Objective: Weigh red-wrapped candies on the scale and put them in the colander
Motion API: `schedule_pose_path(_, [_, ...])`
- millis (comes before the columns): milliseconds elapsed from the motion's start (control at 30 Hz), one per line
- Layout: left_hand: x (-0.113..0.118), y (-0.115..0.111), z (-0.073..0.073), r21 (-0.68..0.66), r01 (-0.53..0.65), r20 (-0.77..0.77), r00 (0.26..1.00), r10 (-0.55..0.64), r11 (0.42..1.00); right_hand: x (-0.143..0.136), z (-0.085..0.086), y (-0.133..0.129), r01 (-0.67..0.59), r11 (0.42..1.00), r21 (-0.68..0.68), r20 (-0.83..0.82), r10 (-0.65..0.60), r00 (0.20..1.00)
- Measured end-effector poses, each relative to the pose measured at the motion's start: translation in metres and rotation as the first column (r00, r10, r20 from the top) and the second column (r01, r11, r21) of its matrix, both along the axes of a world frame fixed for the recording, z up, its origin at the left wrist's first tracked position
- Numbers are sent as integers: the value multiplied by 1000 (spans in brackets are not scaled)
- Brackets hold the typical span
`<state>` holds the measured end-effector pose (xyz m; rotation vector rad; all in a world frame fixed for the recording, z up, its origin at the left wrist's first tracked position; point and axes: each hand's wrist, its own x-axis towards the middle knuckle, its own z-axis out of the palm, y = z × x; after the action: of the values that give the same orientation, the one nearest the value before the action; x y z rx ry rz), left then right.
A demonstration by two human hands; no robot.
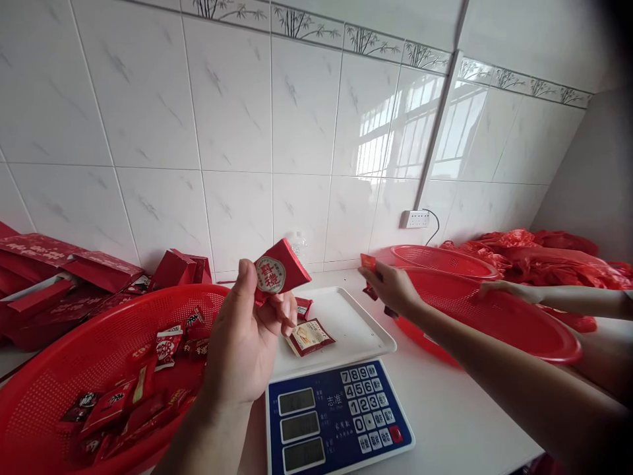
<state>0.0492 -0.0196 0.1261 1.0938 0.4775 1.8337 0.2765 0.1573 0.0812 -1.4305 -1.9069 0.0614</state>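
Observation:
My left hand [247, 336] is closed on a small red packet [279, 267] with a round white label and red characters. The packet is pinched between thumb and fingers, raised in front of the white tray [356, 316] of a weighing scale. A flat packet with a cream label [309, 336] lies on the tray, and another red packet [303, 307] lies partly behind my fingers. Below stands the scale's blue keypad panel [341, 419]. My right hand does not show; the two arms at the right look like a co-worker's.
A red basket [30, 389] of small packets stands left, with red boxes [89, 264] behind. A co-worker's hand [398, 290] holds several packets; their other hand [509, 290] is at a red basket [475, 316]. Another basket [445, 257] and red plastic bags [554, 257] lie behind.

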Motion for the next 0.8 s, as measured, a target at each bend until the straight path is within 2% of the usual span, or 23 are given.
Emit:
schedule_pose_path(133, [0, 1, -1, 4, -6, -11, 1000, 6, 1000, 36, -1, 16, 133, 991, -3, 43, -133, 990])
schedule_pose_path(233, [1, 1, -1, 9, -8, -16, 1000, 8, 1000, 58, -11, 27, 215, 975, -56, 92, -209, 973])
schedule_pose_path(367, [1, 2, -2, 13, -13, -27, 1000, 13, 1000, 75, -31, 40, 238, 951, -196, 194, -200, 960])
schedule_pose_path(500, [1, 3, -3, 15, -2, -31, 1000, 3, 1000, 71, -39, 44, 164, 948, -273, 243, -97, 965])
schedule_pose_path(600, [2, 5, -3, 13, 3, -29, 1000, -3, 1000, 48, -35, 38, 55, 969, -241, 245, 6, 969])
schedule_pose_path(667, [2, 5, -3, 12, -4, -31, 1000, 4, 1000, 26, -31, 28, -69, 972, -226, 255, 128, 958])
schedule_pose_path(733, [2, 4, -3, 11, -17, -39, 999, 17, 1000, -1, -29, 13, -226, 939, -261, 278, 297, 913])
schedule_pose_path(800, [3, 4, -2, 10, -30, -52, 998, 30, 1000, -28, -30, -2, -369, 871, -325, 300, 465, 833])
